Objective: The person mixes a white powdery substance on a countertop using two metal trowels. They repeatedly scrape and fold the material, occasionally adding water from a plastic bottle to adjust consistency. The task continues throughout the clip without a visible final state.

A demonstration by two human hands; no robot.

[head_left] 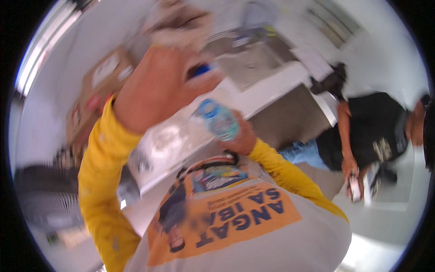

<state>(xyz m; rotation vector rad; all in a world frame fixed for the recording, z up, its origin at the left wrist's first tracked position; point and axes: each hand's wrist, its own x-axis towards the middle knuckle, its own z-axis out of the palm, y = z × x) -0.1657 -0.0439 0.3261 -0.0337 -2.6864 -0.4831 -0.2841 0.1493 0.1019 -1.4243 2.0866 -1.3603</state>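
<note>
My left hand (163, 86), blurred and raised above the counter, has its fingers curled by a small dark-blue object (199, 71), perhaps a cap; a crumpled beige item (176, 25) shows just beyond it. Lower and to the right, my right hand (242, 138) grips a clear plastic bottle with a light blue top (219, 120). Below both hands are my yellow sleeves and printed shirt.
A pale counter (154, 170) holds a steel sink (249, 63). Cardboard boxes (95, 86) stand at the left, near dark items. At the right, a person in a black top (369, 129) holds a phone-like object (355, 185).
</note>
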